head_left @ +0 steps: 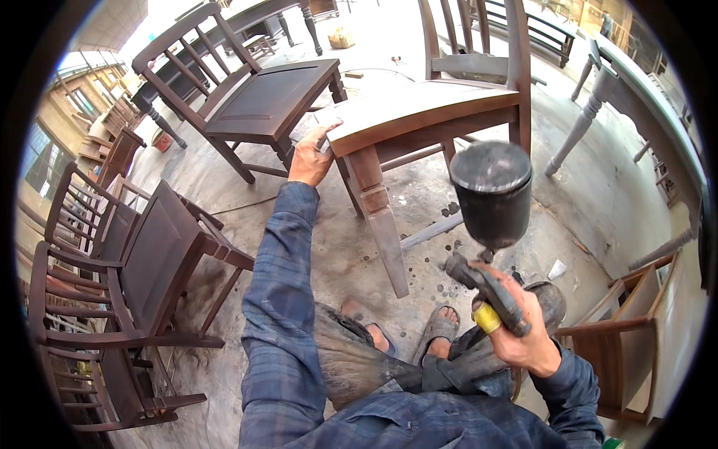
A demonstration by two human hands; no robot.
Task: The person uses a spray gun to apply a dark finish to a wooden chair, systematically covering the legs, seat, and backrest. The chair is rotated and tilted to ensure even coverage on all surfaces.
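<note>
My right hand (523, 329) is wrapped round the handle of a dark spray gun (486, 280), which has yellow tape low on its grip. On top of the gun sits a round black paint cup (491, 194). Before me stands a wooden chair (419, 105), tilted in view, its seat and frame partly brown and its front leg paler grey. My left hand (311, 156) rests against the seat's front left corner, the thumb and fingers bent around the edge. The spray gun is held right of the chair's front leg, apart from it.
A dark brown chair (273, 97) stands just beyond my left hand. More dark chairs (161, 254) lean or stand at the left. A grey table with turned legs (591, 127) is at the right, and a wooden cabinet frame (636, 337) is at lower right. Dark spots mark the concrete floor (441, 262).
</note>
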